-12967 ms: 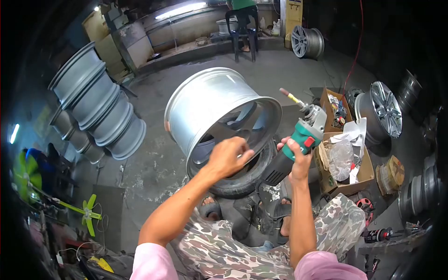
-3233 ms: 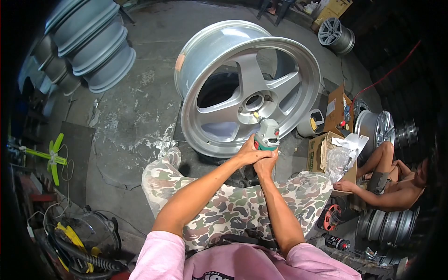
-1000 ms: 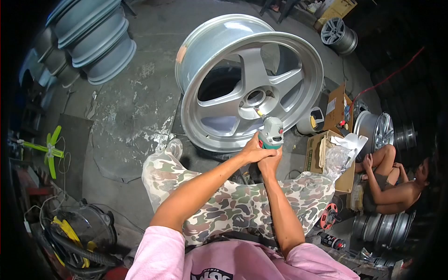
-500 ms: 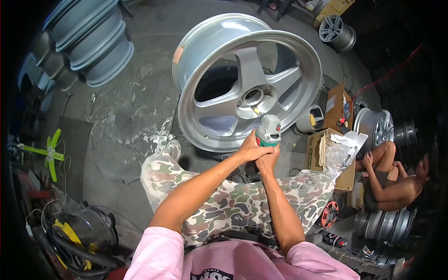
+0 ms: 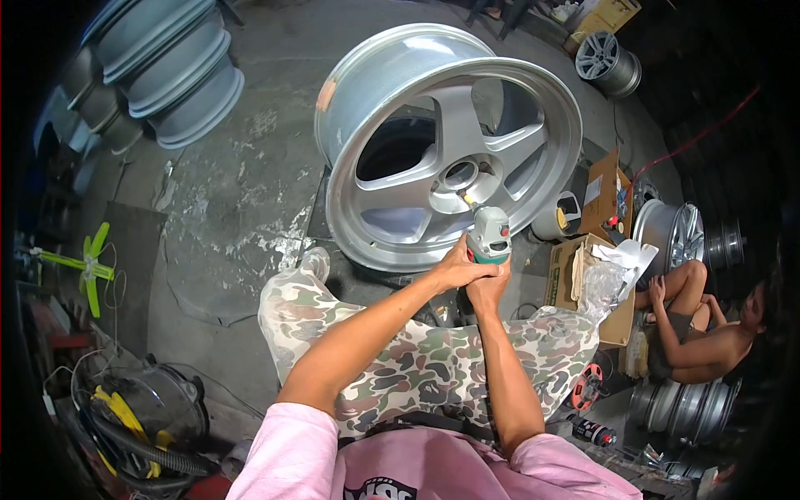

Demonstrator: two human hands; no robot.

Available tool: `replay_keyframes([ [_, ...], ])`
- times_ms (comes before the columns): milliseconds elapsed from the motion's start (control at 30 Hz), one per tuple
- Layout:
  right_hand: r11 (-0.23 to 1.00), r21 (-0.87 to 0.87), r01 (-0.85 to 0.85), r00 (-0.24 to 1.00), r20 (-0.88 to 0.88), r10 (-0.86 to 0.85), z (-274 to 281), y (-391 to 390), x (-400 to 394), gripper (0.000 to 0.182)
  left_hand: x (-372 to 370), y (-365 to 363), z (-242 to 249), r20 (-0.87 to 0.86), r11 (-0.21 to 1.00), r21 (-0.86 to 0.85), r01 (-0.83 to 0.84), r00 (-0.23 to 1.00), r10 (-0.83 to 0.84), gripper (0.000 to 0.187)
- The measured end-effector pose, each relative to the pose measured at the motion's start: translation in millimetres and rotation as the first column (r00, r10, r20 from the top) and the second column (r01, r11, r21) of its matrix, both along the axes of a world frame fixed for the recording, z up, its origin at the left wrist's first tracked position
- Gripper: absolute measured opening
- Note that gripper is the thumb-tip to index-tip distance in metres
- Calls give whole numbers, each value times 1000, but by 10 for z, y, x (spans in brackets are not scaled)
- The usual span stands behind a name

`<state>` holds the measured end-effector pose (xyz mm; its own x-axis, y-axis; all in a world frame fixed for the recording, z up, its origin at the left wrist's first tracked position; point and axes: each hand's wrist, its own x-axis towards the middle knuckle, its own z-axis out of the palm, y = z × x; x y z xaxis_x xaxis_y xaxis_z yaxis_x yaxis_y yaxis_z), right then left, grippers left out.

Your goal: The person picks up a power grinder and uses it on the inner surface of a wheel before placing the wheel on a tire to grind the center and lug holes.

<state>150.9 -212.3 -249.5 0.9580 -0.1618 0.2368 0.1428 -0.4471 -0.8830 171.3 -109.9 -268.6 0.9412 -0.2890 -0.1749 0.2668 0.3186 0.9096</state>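
Observation:
A large silver alloy wheel rim (image 5: 454,114) stands tilted before me, its spoked face toward me. My right hand (image 5: 490,288) is wrapped around the lower part of a grey and teal power drill (image 5: 490,227). Against the tool's left side, my left hand (image 5: 457,268) is closed, its fingers meeting the right hand. The drill's narrow yellowish tip (image 5: 468,200) points into the recessed hub (image 5: 458,173), right by a lug hole. Part of the handle is hidden behind my hands.
Stacked rims (image 5: 179,79) stand at the upper left. An open cardboard box (image 5: 571,271) and a bucket (image 5: 554,221) sit close on the right, near a seated person (image 5: 700,333). A green-bladed fan (image 5: 90,265) and a vacuum with hose (image 5: 158,417) are at left.
The whole view has shifted slightly, so the rim, drill and hands appear a little further right. Both hands keep their hold, and the tip stays at the hub.

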Motion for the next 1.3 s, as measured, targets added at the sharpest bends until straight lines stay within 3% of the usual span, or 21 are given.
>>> replay_keyframes([
  [167,999,-44,6,1000,18,-5,-5,-23,-32,52,-31,-76,-116,-32,992,121,-32,999,36,98],
  [267,999,-40,6,1000,-1,-6,26,-27,-56,53,-72,-89,-64,6,997,58,-51,999,51,100],
  [933,1000,16,14,997,-83,-12,-24,-74,-121,56,-152,-77,31,-4,995,95,-42,999,42,99],
  [1233,1000,9,11,999,-43,-11,-37,3,-34,57,-39,6,59,-45,993,114,-17,999,22,101],
  [1300,998,47,46,998,37,-48,-86,-20,-28,56,-36,3,144,-66,991,132,-14,998,23,101],
])
